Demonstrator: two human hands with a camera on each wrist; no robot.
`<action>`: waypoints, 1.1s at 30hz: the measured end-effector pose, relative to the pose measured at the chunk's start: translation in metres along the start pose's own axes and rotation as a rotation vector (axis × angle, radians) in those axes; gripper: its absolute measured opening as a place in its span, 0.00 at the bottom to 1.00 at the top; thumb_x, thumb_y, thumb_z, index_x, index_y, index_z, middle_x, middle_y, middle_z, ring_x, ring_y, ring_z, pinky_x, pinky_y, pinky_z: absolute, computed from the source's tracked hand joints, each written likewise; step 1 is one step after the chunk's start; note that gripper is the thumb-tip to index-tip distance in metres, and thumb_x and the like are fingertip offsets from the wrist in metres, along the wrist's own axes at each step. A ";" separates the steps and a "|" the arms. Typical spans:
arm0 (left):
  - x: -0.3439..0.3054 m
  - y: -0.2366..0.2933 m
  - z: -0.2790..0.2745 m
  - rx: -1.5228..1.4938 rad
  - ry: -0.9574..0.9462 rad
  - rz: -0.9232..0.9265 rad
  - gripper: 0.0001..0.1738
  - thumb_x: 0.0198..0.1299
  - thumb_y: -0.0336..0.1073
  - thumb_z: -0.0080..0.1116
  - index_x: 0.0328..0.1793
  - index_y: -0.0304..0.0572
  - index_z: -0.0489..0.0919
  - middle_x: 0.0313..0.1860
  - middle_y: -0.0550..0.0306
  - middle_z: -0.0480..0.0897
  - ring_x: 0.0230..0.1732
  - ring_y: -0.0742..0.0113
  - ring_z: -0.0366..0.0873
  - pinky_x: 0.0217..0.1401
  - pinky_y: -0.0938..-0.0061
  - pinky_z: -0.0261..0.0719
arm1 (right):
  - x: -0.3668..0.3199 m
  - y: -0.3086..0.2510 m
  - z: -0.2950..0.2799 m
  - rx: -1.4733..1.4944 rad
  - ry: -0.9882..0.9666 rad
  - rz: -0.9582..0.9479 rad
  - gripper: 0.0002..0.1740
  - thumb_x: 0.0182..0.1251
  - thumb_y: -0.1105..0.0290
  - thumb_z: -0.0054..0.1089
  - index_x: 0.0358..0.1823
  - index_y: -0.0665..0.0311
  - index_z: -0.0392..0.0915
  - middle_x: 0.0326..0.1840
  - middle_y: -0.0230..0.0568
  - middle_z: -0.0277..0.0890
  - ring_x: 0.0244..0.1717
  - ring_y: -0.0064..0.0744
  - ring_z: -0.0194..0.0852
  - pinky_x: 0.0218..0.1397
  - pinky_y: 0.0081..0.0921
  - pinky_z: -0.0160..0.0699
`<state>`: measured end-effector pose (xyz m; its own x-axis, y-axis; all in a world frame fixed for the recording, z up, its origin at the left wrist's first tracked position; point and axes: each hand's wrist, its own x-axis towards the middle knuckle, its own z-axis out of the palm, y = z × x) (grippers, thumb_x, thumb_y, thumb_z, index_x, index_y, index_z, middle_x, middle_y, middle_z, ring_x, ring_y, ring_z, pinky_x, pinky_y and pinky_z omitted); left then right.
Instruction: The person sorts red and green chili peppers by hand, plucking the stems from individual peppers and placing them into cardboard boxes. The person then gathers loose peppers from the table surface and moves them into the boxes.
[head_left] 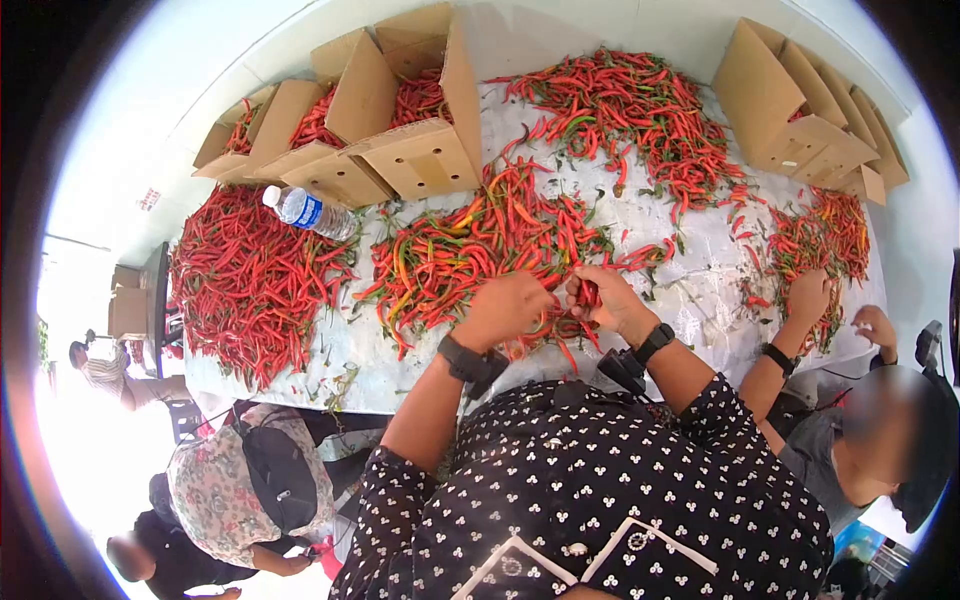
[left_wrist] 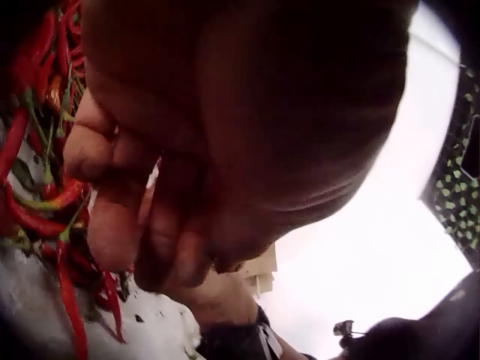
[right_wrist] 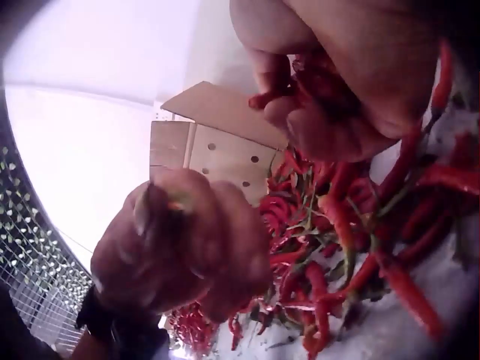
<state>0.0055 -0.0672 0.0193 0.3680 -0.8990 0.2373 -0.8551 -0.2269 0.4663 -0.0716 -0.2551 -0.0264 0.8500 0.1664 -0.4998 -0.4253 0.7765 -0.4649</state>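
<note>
My right hand (head_left: pixel 612 300) curls its fingers round several red chili peppers (right_wrist: pixel 322 86), which show in the palm in the right wrist view. Just left of it, my left hand (head_left: pixel 510 305) has curled fingers, thumb close to the forefinger. A small green and orange bit, like a chili stem (right_wrist: pixel 178 202), shows between those fingertips. In the left wrist view the left hand (left_wrist: pixel 172 172) is dark and hides its fingertips. Both hands are above the near edge of the middle pile of red, orange and green chilies (head_left: pixel 480 235).
A pile of red chilies (head_left: pixel 250 280) lies left, with a water bottle (head_left: pixel 312 213) on it. Another heap (head_left: pixel 630 115) is at the back. Cardboard boxes (head_left: pixel 415 160) stand back left, more boxes (head_left: pixel 780 110) back right. A person's hand (head_left: pixel 810 295) works at the right-hand pile (head_left: pixel 835 235).
</note>
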 end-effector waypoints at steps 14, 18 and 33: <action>-0.001 -0.015 0.013 -0.260 0.142 -0.468 0.09 0.48 0.34 0.59 0.30 0.35 0.77 0.24 0.47 0.76 0.28 0.55 0.75 0.33 0.66 0.72 | -0.003 0.002 0.018 -0.275 0.074 -0.189 0.06 0.60 0.69 0.57 0.31 0.63 0.74 0.19 0.31 0.71 0.16 0.20 0.66 0.18 0.20 0.66; 0.002 0.006 0.006 -0.355 0.073 -0.447 0.08 0.49 0.33 0.57 0.30 0.33 0.75 0.25 0.47 0.75 0.28 0.57 0.75 0.33 0.66 0.72 | 0.007 0.008 0.019 -0.339 0.099 -0.183 0.06 0.60 0.69 0.59 0.30 0.63 0.75 0.18 0.29 0.69 0.15 0.18 0.63 0.16 0.18 0.61; 0.002 0.031 -0.008 -0.193 0.170 -0.059 0.07 0.47 0.32 0.59 0.26 0.38 0.74 0.24 0.51 0.74 0.27 0.51 0.74 0.29 0.65 0.72 | 0.003 -0.010 -0.017 0.132 0.228 -0.202 0.08 0.61 0.69 0.57 0.24 0.58 0.70 0.18 0.23 0.61 0.16 0.14 0.50 0.18 0.14 0.51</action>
<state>-0.0177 -0.0734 0.0409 0.4854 -0.8067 0.3369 -0.7508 -0.1872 0.6334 -0.0702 -0.2724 -0.0361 0.8153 -0.1279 -0.5647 -0.1987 0.8543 -0.4803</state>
